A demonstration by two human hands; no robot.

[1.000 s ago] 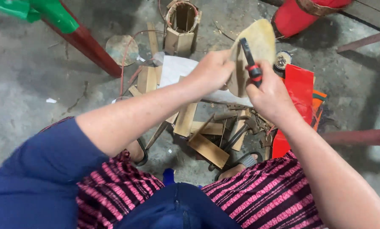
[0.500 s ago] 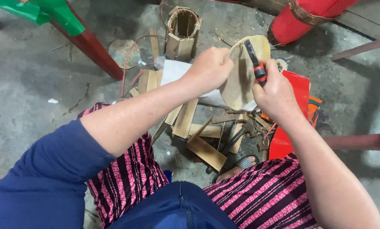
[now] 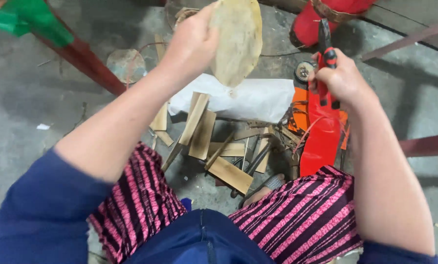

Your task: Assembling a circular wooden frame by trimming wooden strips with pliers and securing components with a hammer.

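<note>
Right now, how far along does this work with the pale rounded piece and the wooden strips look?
Done: flat wooden strips already lie cut on the concrete floor, beside a white sheet. In hand: the left hand holds up a pale rounded piece, and the right hand grips red-handled pliers apart from it. Left: the strips lie loose, joined to nothing; how much remains I cannot tell.

A bare grey concrete floor (image 3: 28, 107) is seen strewn with work scraps. Flat wooden slats (image 3: 202, 129) are piled loosely at the centre, with a white sack (image 3: 258, 98) laid just behind them. A red sheet (image 3: 321, 142) is spread to the right, beside a small round reel (image 3: 304, 71). A round disc (image 3: 123, 63) is set apart at the left.
</note>
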